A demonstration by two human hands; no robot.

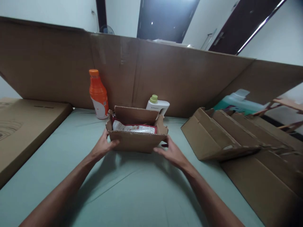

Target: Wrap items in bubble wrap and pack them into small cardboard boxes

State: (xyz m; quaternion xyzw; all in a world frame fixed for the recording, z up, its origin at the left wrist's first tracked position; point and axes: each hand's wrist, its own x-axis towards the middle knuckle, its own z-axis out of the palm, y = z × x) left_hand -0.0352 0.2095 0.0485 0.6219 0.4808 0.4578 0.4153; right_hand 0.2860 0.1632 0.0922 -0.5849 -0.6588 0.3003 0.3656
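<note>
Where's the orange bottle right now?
In the head view the orange bottle stands upright at left of centre, against the big cardboard wall, just behind and left of the small open box.

An orange plastic bottle with an orange cap and a white label (98, 94) is seen upright at the back of the pale green cloth surface (132, 186), and a white plastic bottle with a light green cap (157, 105) is seen to its right, both set near a tall wall of brown cardboard sheets (165, 75). A flat brown cardboard box (26, 126) is laid along the left edge. Folded brown cardboard boxes (227, 138) are stacked at the right, with a translucent teal plastic jug (236, 102) lying behind them.
</note>
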